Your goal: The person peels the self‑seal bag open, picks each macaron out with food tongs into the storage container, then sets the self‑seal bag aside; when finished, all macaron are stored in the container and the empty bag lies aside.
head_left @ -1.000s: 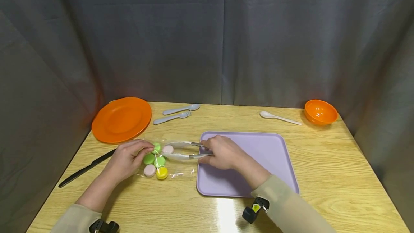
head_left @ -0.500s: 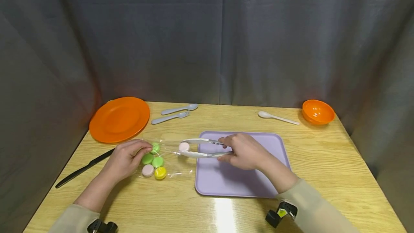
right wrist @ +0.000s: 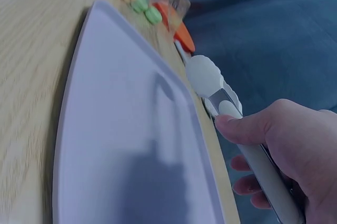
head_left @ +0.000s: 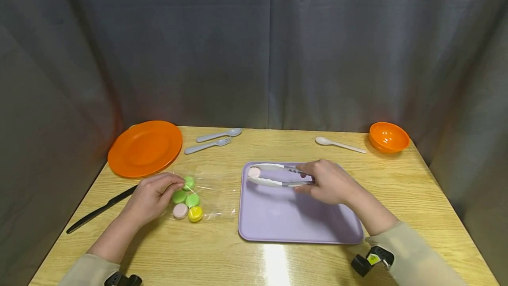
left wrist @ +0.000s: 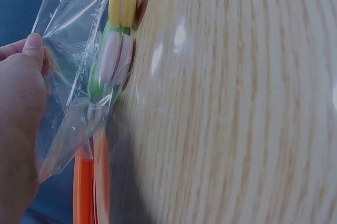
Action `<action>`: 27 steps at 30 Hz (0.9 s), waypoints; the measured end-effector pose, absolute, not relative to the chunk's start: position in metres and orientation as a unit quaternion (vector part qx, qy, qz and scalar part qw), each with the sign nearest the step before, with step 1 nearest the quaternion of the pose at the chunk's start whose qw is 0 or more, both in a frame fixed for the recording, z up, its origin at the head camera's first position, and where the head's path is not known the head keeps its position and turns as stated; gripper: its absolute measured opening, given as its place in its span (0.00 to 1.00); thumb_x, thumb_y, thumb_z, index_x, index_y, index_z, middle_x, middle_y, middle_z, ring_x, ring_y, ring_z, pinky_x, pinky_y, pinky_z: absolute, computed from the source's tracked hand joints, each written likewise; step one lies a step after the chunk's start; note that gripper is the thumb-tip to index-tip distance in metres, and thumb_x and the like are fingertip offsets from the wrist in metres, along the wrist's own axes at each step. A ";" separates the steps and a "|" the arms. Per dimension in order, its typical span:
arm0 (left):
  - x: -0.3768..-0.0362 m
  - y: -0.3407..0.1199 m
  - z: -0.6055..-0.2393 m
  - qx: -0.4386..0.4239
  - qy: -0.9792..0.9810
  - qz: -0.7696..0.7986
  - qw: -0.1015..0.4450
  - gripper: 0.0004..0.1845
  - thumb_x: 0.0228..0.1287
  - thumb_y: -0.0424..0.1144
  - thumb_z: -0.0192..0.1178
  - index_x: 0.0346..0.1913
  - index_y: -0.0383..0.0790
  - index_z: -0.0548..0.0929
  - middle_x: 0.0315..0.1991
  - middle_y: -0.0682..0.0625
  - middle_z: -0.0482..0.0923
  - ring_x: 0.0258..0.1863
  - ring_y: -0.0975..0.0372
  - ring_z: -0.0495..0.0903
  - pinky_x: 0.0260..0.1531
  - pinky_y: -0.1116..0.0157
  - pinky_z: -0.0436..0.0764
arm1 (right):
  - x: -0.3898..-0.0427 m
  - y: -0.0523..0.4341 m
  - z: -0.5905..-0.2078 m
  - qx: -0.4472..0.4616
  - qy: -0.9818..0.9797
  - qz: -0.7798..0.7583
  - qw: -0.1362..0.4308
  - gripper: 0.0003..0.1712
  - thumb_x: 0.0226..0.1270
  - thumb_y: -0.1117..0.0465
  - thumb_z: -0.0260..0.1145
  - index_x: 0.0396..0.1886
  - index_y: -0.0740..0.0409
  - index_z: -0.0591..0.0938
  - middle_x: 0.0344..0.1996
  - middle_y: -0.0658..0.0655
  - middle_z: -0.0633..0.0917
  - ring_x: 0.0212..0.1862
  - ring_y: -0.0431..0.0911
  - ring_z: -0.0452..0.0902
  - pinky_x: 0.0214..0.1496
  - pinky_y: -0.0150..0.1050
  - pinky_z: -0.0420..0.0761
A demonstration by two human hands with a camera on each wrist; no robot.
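Observation:
In the head view my left hand (head_left: 152, 195) pinches the edge of a clear plastic bag (head_left: 212, 214) lying on the table. Inside the bag are several macarons: green ones, a pale pink macaron (head_left: 180, 211) and a yellow macaron (head_left: 195, 214). The left wrist view has the film of the bag (left wrist: 68, 8) lifted between thumb and fingers. My right hand (head_left: 331, 182) grips white-tipped tongs (head_left: 270, 182), which hold another pale pink macaron (head_left: 254, 172) over the upper left of a lilac tray (head_left: 285, 226). In the right wrist view the tongs are raised above the tray, their macaron hidden.
Behind the left hand lie an orange plate (head_left: 144, 149) and a black knife (head_left: 101, 210). A grey spoon (head_left: 218, 135) and a fork (head_left: 207, 145) lie at the back. At the back right are a white spoon (head_left: 341, 144) and an orange bowl (head_left: 389, 137). Grey curtains enclose the table.
My right hand has moved right with the tongs, bringing the pale pink macaron out of the bag and over the tray. The left hand stays at the bag.

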State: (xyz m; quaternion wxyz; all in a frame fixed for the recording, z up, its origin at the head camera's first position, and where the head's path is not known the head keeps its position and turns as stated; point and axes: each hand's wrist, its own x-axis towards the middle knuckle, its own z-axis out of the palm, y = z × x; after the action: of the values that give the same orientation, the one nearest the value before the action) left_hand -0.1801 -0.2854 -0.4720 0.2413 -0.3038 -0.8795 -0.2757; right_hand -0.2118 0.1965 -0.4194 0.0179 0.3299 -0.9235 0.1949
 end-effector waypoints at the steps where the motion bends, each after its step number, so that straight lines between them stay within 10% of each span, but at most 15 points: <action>1: -0.180 -0.286 -0.472 -0.303 -0.880 -0.275 0.241 0.12 0.58 0.26 0.77 0.42 0.42 0.91 0.40 0.56 0.89 0.41 0.62 0.89 0.45 0.73 0.83 | -0.213 0.200 -0.421 0.329 -0.924 0.194 0.018 0.28 0.64 0.50 0.81 0.58 0.60 0.88 0.37 0.52 0.91 0.35 0.42 0.84 0.36 0.45 0.83; 11: -0.179 -0.288 -0.474 -0.303 -0.879 -0.276 0.243 0.12 0.58 0.25 0.78 0.42 0.43 0.91 0.40 0.58 0.89 0.40 0.63 0.88 0.45 0.75 0.82 | -0.222 0.219 -0.442 0.320 -0.927 0.195 0.010 0.15 0.61 0.53 0.82 0.41 0.55 0.88 0.23 0.43 0.79 0.25 0.39 0.69 0.27 0.39 0.71; 27: -0.180 -0.289 -0.473 -0.307 -0.877 -0.281 0.242 0.12 0.57 0.25 0.78 0.42 0.42 0.91 0.40 0.58 0.89 0.40 0.63 0.88 0.44 0.74 0.83 | -0.222 0.226 -0.443 0.302 -0.931 0.204 -0.018 0.25 0.60 0.51 0.84 0.51 0.59 0.87 0.24 0.46 0.79 0.26 0.40 0.70 0.28 0.39 0.70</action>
State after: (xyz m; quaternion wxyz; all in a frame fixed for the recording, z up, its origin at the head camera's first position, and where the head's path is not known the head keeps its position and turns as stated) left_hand -0.1797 -0.2892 -0.4730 0.2416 -0.3074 -0.8766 -0.2807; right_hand -0.2222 0.2258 -0.4429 -0.0182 0.3022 -0.9310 0.2038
